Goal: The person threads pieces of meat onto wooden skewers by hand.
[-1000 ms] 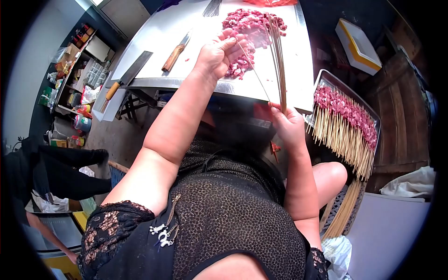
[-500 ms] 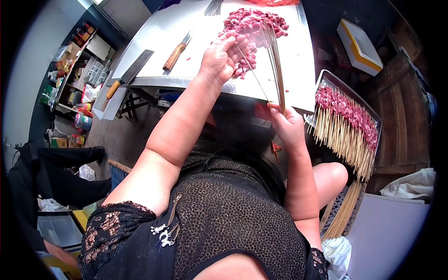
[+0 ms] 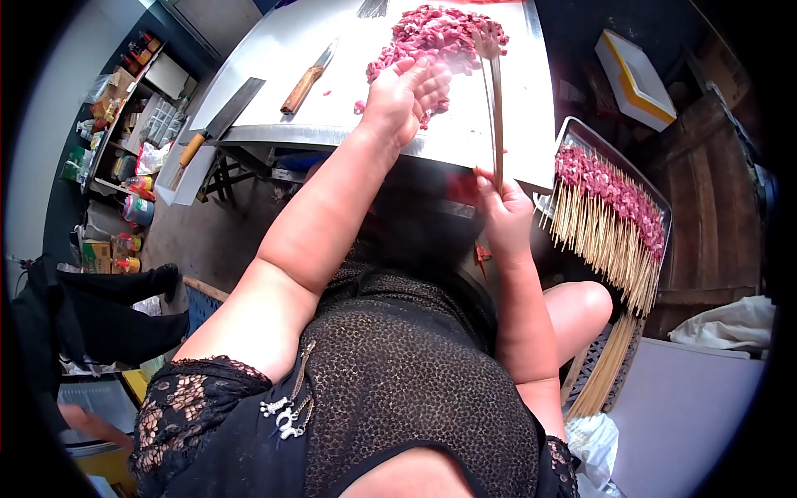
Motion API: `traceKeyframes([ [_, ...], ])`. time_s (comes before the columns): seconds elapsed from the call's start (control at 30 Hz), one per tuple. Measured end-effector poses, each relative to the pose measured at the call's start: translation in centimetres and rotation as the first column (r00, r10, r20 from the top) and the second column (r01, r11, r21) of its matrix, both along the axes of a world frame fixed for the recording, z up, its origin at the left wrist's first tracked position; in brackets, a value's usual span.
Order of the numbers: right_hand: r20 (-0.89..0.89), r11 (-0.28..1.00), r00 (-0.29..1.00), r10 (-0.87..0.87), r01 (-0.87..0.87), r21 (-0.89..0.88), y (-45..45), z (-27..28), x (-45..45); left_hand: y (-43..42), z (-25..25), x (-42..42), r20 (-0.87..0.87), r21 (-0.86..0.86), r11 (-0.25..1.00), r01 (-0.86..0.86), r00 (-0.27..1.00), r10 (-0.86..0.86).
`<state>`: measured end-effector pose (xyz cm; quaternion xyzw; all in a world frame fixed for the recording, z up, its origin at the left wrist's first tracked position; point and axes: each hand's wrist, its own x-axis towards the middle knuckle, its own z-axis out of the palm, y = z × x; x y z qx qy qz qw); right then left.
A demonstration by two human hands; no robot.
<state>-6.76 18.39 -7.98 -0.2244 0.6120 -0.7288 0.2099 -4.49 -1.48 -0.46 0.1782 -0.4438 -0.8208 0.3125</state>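
My left hand [image 3: 407,98] is palm up over the near edge of the white table, fingers apart and slightly curled; I make out nothing held in it. Just beyond it lies a heap of cut raw meat pieces [image 3: 427,35]. My right hand [image 3: 506,214], below the table's front edge, is closed around the lower end of a bundle of thin skewers [image 3: 496,116]. The bundle points up and away, its blurred tips near the meat's right side. Right of that hand, a metal tray [image 3: 573,126] holds rows of skewers threaded with meat [image 3: 614,199].
A wooden-handled knife [image 3: 305,85] and a cleaver [image 3: 232,108] lie on the white table [image 3: 349,29]. Bare bamboo sticks [image 3: 610,365] rest below the tray. A white and yellow box [image 3: 638,79] stands at right. Another person's hand [image 3: 93,425] shows lower left.
The single skewer that stretched from my right hand to my left fingers no longer shows there. The bundle now stands more upright and closer together. The other person's hand at lower left has moved.
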Motion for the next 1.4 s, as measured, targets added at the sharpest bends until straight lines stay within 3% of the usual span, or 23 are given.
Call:
traceKeyframes([
  [0.1, 0.041, 0.999, 0.999, -0.001, 0.003, -0.034, 0.5, 0.2, -0.8, 0.0, 0.0, 0.6, 0.106, -0.077, 0.994, 0.076, 0.992, -0.068],
  [0.17, 0.057, 0.998, 0.998, 0.008, -0.004, -0.068, 0.8, 0.0, -1.1, 0.7, 0.9, 1.6, 0.218, 0.101, 0.968, 0.228, 0.945, -0.246],
  [0.2, 0.068, 0.997, 0.998, 0.017, -0.012, -0.077, 0.9, 0.0, -1.2, 0.2, 0.8, 1.6, 0.231, 0.098, 0.945, 0.312, 0.916, -0.327],
  [0.23, 0.08, 0.996, 0.996, 0.029, -0.022, -0.086, 0.9, 0.1, -1.1, -0.2, 0.9, 1.4, 0.229, 0.098, 0.946, 0.308, 0.918, -0.323],
  [0.3, 0.062, 0.998, 0.997, 0.037, -0.033, -0.056, 1.0, 0.5, -0.9, -1.0, 1.2, 0.9, 0.032, 0.204, 0.917, 0.341, 0.934, -0.355],
  [0.33, 0.047, 0.999, 0.998, 0.04, -0.038, -0.027, 1.0, 0.6, -0.7, -1.5, 1.4, 0.9, -0.061, 0.251, 0.909, 0.334, 0.942, -0.33],
  [0.43, 0.048, 0.998, 0.997, 0.052, -0.053, 0.016, 1.1, 0.8, -0.5, -2.5, 1.8, 0.6, -0.012, 0.128, 0.964, 0.231, 0.973, -0.232],
  [0.87, -0.058, 0.988, 0.997, 0.044, -0.035, 0.152, 1.2, 0.9, -0.6, -2.3, 1.5, 1.6, 0.027, -0.049, 0.978, 0.204, 0.979, -0.202],
  [0.93, -0.086, 0.998, 0.996, 0.013, -0.007, 0.065, 0.9, 0.3, -0.6, -1.8, 1.3, 1.6, 0.006, -0.018, 0.982, 0.186, 0.983, -0.186],
  [1.2, -0.177, 0.998, 0.984, -0.023, 0.033, 0.054, -0.1, -0.6, 0.2, -0.2, 1.5, 1.0, -0.045, 0.187, 0.979, 0.086, 0.996, -0.079],
  [1.3, -0.138, 1.0, 0.99, -0.017, 0.019, 0.011, -0.3, -0.5, 0.5, -0.5, 1.4, 1.0, -0.042, 0.231, 0.969, 0.088, 0.996, -0.081],
  [1.37, 0.029, 0.997, 0.998, 0.058, -0.056, -0.052, -0.2, -0.2, 0.7, -0.5, 1.5, 1.0, -0.041, 0.176, 0.975, 0.135, 0.991, -0.13],
  [1.4, 0.031, 0.997, 0.998, 0.059, -0.057, -0.049, -0.3, -0.1, 0.8, -0.5, 1.6, 1.1, -0.04, 0.179, 0.975, 0.134, 0.991, -0.128],
])
